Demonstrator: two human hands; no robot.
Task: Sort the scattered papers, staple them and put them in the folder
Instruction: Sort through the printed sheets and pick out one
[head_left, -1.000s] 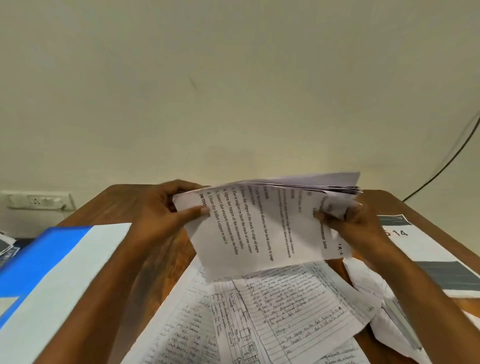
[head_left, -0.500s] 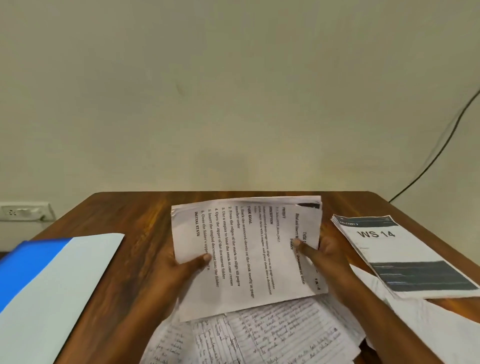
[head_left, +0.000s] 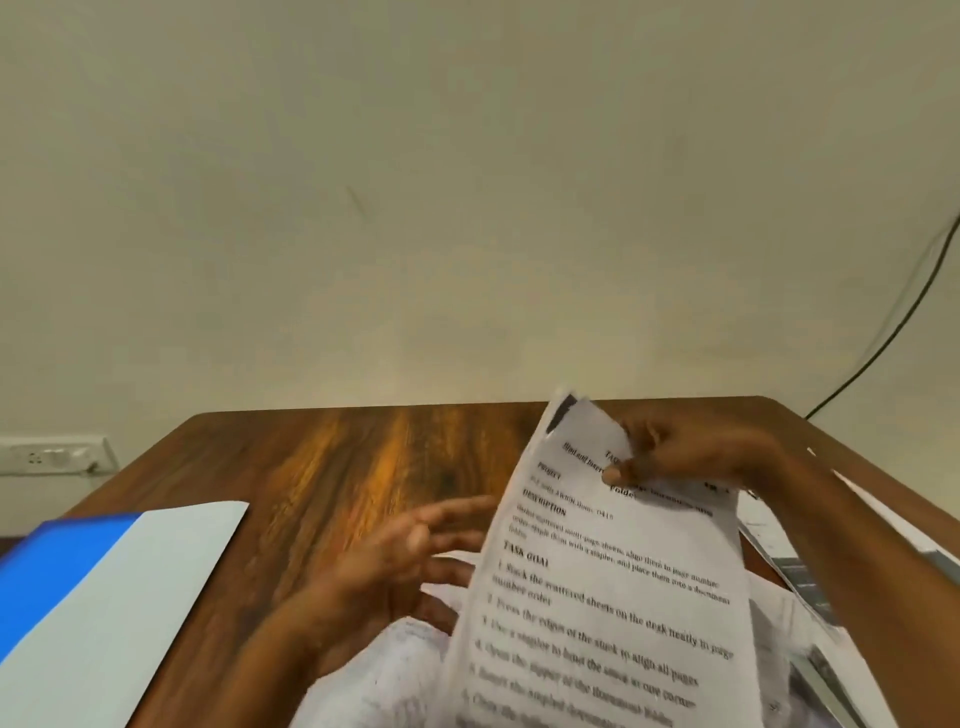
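Note:
My right hand (head_left: 691, 457) pinches the top of a printed sheet stack (head_left: 613, 597), thumb on the front, and holds it raised and tilted over the desk. My left hand (head_left: 410, 561) hovers beside the stack's left edge with its fingers spread, blurred, holding nothing. Handwritten loose papers (head_left: 384, 675) lie under both hands near the front edge. A blue and pale folder (head_left: 104, 587) rests at the left of the wooden desk (head_left: 363, 467). No stapler shows.
A booklet (head_left: 800, 571) lies at the right, mostly hidden behind the raised stack and my right arm. The desk stands against a plain wall with a socket strip (head_left: 52, 457) at the left and a black cable (head_left: 883, 348) at the right.
My left hand let go of the printed stack and opened. My right hand swung the stack up and to the right, tilting it. The view shifted, hiding most of the booklet.

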